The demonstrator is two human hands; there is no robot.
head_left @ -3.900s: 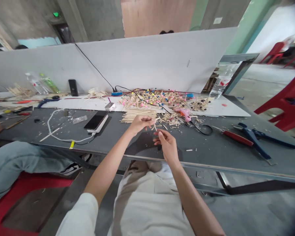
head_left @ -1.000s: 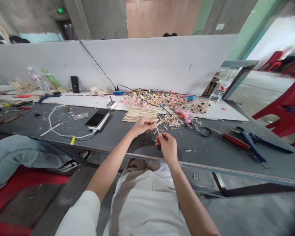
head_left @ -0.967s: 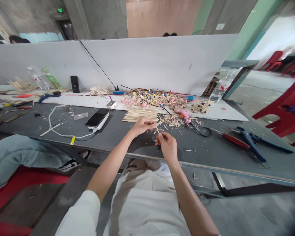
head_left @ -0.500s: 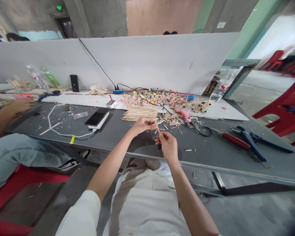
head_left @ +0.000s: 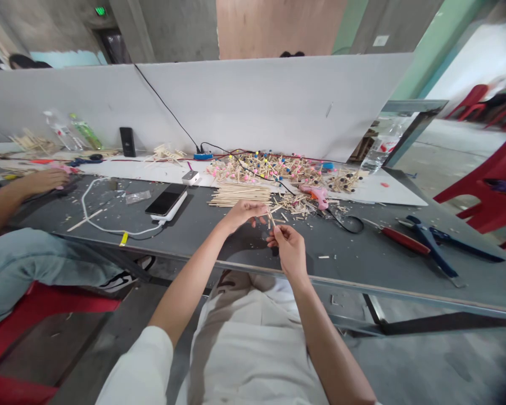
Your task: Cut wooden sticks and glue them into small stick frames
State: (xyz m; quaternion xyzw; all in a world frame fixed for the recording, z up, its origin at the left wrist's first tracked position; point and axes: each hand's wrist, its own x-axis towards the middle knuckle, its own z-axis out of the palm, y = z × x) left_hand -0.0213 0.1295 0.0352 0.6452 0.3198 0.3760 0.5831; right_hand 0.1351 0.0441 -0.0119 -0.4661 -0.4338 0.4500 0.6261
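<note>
Between my hands, over the table's front part, is a thin wooden stick (head_left: 272,218). My right hand (head_left: 290,247) pinches its lower end between thumb and fingers. The fingers of my left hand (head_left: 245,216) are closed at the upper end, also in a pinch. Short stick pieces seem to show by the fingers, too small to make out. Just behind my hands lies a bundle of bare wooden sticks (head_left: 239,194), with stick scraps (head_left: 297,206) to its right. A pink glue gun (head_left: 319,197) rests beside the scraps.
Behind the bundle spreads a heap of sticks with coloured tips (head_left: 274,167). To the right are a red-handled tool (head_left: 405,241) and blue-handled pliers (head_left: 432,247). A phone (head_left: 167,200) sits left, near a white cable (head_left: 86,211). A co-worker's hand (head_left: 46,181) is at far left.
My hands have barely moved; the stick between them now stands a little more upright. The co-worker's hand has shifted right, near a pink thing.
</note>
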